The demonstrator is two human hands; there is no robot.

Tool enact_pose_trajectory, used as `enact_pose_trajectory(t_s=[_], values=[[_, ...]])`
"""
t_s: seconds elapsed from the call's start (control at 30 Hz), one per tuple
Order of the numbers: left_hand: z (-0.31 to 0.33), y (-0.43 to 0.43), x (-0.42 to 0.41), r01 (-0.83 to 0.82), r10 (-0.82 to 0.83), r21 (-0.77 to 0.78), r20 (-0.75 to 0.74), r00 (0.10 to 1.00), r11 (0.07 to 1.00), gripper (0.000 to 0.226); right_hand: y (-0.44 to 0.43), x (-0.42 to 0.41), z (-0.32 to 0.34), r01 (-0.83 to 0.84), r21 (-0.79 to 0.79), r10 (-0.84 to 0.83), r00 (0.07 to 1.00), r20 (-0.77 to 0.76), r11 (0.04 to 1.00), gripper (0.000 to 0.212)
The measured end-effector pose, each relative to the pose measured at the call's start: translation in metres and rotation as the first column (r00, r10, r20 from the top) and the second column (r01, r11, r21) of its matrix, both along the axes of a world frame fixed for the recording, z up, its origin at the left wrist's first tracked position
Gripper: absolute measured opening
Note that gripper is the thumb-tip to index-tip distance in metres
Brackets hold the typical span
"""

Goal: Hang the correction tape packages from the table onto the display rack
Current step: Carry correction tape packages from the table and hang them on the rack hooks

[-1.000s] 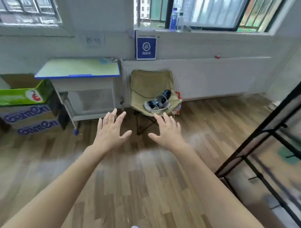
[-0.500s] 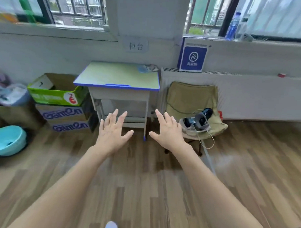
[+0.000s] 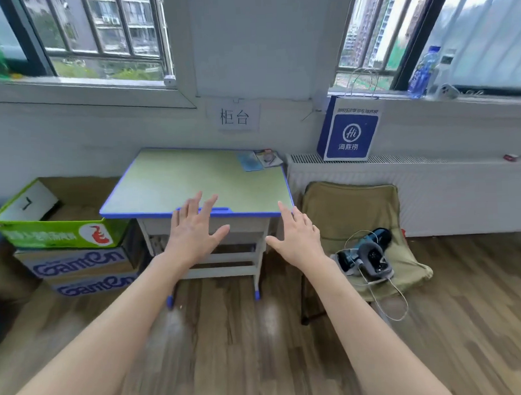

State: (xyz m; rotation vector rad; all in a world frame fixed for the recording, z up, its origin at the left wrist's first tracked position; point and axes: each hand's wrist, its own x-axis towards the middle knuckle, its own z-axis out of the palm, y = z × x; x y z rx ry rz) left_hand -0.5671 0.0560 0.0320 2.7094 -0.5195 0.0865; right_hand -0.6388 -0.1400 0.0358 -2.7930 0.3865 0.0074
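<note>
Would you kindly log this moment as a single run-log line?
phase: facing table | left hand: open, empty | right hand: open, empty | packages: table's far right corner | rack: not in view

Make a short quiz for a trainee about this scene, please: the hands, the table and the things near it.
1. True or false: the left hand and the right hand are curled into fists.
2. Where on the table do the packages lie? A: near left corner. B: far right corner. C: middle.
3. Fill in: the headset lies on the folding ____.
Key: 1 false, both are spread open and hold nothing; 2 B; 3 chair.
</note>
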Motion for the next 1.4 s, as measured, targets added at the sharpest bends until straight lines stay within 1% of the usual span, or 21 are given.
enact_pose_trajectory(t_s=[0.2, 0.3, 0.47, 0.6, 0.83, 0.97, 1.03, 1.2, 1.33, 1.4], values=[[-0.022, -0.035, 0.097, 0.046, -0.046, 0.008, -0.042, 0.998, 0.999, 0.069, -0.033, 0.100, -0.016, 0.038, -0.001, -0.038, 0.999, -0.032, 0.999, 0.079], [-0.032, -0.060, 0.152, 0.032, -0.030, 0.029, -0.061, 0.998, 0.999, 0.070, -0.059, 0.159, -0.023, 0.032, 0.003, -0.032, 0.998, -0.053, 0.999, 0.079], [-0.045, -0.109, 0.246, 0.004, 0.000, 0.038, -0.093, 0.996, 0.999, 0.071, -0.110, 0.259, -0.029, 0.016, 0.049, -0.014, 0.999, -0.039, 0.999, 0.077], [-0.057, -0.152, 0.306, -0.025, 0.029, 0.031, -0.153, 0.988, 0.999, 0.072, -0.149, 0.324, -0.038, -0.003, 0.046, 0.005, 0.999, -0.052, 0.999, 0.076], [-0.092, -0.199, 0.384, -0.037, 0.044, 0.029, -0.289, 0.956, 0.999, 0.071, -0.188, 0.416, -0.076, 0.035, 0.094, -0.025, 0.994, -0.106, 0.995, 0.074], [-0.117, -0.224, 0.435, -0.023, 0.040, 0.051, -0.370, 0.928, 0.998, 0.072, -0.204, 0.464, -0.106, 0.075, 0.106, -0.056, 0.984, -0.167, 0.992, 0.072], [-0.128, -0.238, 0.461, -0.029, 0.040, 0.033, -0.397, 0.917, 0.999, 0.071, -0.209, 0.487, -0.121, 0.095, 0.113, -0.072, 0.978, -0.197, 0.989, 0.072], [-0.157, -0.264, 0.508, -0.065, 0.080, 0.047, -0.455, 0.887, 0.997, 0.074, -0.214, 0.541, -0.154, 0.107, 0.071, -0.090, 0.973, -0.215, 0.992, 0.073], [-0.183, -0.276, 0.528, -0.028, 0.101, 0.170, -0.439, 0.893, 0.985, 0.068, -0.218, 0.575, -0.180, 0.100, 0.022, -0.089, 0.951, -0.295, 0.995, 0.078], [-0.188, -0.276, 0.528, -0.001, 0.085, 0.209, -0.397, 0.914, 0.978, 0.064, -0.221, 0.579, -0.186, 0.083, 0.014, -0.075, 0.951, -0.299, 0.996, 0.082]])
